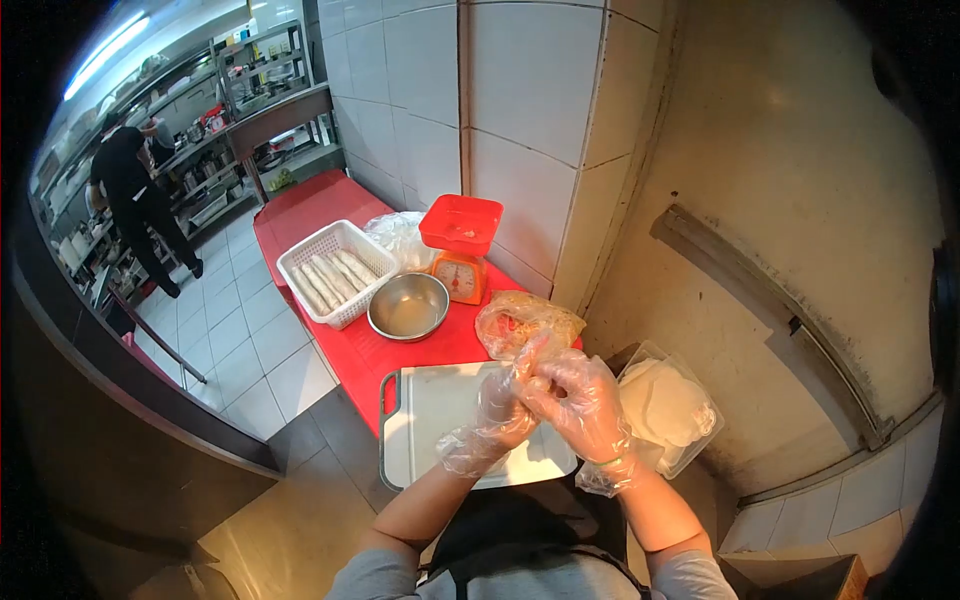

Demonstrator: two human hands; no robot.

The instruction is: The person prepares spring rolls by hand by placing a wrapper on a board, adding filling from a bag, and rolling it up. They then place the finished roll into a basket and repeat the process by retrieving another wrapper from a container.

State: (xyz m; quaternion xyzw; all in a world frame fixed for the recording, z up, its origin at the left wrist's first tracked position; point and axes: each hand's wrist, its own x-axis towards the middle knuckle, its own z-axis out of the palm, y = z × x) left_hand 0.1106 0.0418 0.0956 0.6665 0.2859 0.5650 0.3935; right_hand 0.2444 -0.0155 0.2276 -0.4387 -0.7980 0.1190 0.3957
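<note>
Both of my hands wear thin clear plastic gloves and meet above a white cutting board (430, 420) with a grey edge. My left hand (505, 405) points its fingers upward, partly hidden by the other hand. My right hand (585, 405) is closed in a pinch at the fingers of the left hand's glove. Just beyond them lies a clear plastic bag (525, 318) of shredded orange and pale filling. At the right, a clear plastic container (668, 405) holds a stack of thin round white wrappers.
On the red table (310, 205) stand a white basket (337, 232) of long pale rolls, a metal bowl (408, 307), an orange scale (460, 275) with a red tray, and a crumpled clear bag (400, 238). A tiled wall is behind. A person in black (135, 190) stands by far shelves.
</note>
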